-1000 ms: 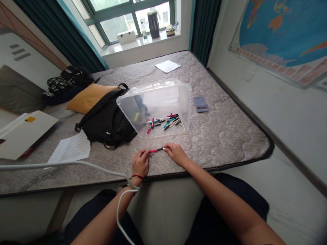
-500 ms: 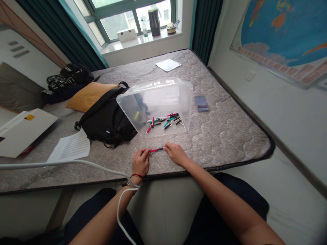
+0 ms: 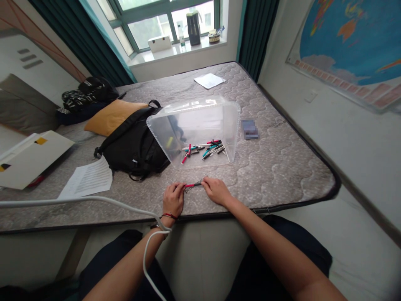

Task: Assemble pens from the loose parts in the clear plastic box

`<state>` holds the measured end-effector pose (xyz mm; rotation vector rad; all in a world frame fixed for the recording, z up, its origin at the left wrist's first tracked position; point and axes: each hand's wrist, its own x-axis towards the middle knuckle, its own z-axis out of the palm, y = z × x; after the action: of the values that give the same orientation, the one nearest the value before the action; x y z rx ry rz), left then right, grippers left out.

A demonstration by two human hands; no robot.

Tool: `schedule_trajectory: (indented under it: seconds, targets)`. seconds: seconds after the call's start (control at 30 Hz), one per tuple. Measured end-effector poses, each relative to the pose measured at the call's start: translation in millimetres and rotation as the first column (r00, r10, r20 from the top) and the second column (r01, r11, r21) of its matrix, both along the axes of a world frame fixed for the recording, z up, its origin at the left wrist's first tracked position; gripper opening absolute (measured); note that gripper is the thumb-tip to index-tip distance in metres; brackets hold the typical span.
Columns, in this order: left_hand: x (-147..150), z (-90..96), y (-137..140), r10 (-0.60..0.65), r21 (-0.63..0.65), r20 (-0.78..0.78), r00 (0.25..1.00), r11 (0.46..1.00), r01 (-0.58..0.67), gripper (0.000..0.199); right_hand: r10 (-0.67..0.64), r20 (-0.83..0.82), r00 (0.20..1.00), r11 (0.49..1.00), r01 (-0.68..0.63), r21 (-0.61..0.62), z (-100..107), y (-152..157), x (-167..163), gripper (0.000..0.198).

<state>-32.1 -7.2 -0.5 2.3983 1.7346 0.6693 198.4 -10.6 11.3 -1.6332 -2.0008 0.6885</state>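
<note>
Near the mattress's front edge, a red and black pen (image 3: pixel 193 184) lies level between my two hands. My left hand (image 3: pixel 174 198) is closed, its fingertips pinching the red end. On the black end my right hand (image 3: pixel 216 191) is closed, with thumb and fingers together. Just beyond my hands a clear plastic bin (image 3: pixel 200 117) lies on its side, its mouth toward me. Inside it is a loose pile of pens (image 3: pixel 211 149) in red, teal, black and white.
A quilted mattress (image 3: pixel 282 167) bears everything. Left of the bin lie a black backpack (image 3: pixel 131 146), a yellow pillow (image 3: pixel 109 117), a printed sheet (image 3: pixel 89 177) and a white box (image 3: pixel 37 156). A blurred bluish item (image 3: pixel 249 128) is to the right. A white cable (image 3: pixel 94 200) crosses my left wrist.
The view has shifted slightly, so the room sits a little to the right. Both hands keep their places on the pen.
</note>
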Motion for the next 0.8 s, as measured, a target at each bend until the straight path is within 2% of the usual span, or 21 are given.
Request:
schedule_trajectory:
  seconds: [0.27, 0.53, 0.7, 0.8]
  targets:
    - [0.7, -0.1, 0.1, 0.0, 0.01, 0.019, 1.0, 1.0, 0.0, 0.027, -0.043, -0.225, 0.973, 0.999, 0.046, 0.008, -4.5, 3.8, 3.0, 0.02]
    - [1.1, 3.0, -1.4, -0.009, 0.014, 0.015, 1.0, 1.0, 0.009, 0.024, -0.049, -0.32, 0.946, 0.999, 0.049, -0.009, -4.4, 5.4, 4.4, 0.02]
    - [-0.9, 0.0, -1.9, 0.007, 0.021, 0.036, 0.999, 1.0, -0.008, 0.018, -0.163, -0.515, 0.841, 0.983, 0.093, -0.158, -8.3, 7.3, 6.9, 0.028]
    - [-1.4, 1.1, -2.6, 0.007, 0.017, 0.031, 0.999, 1.0, -0.007, 0.017, -0.203, -0.596, 0.777, 0.976, 0.114, -0.184, -9.1, 7.3, 7.5, 0.031]
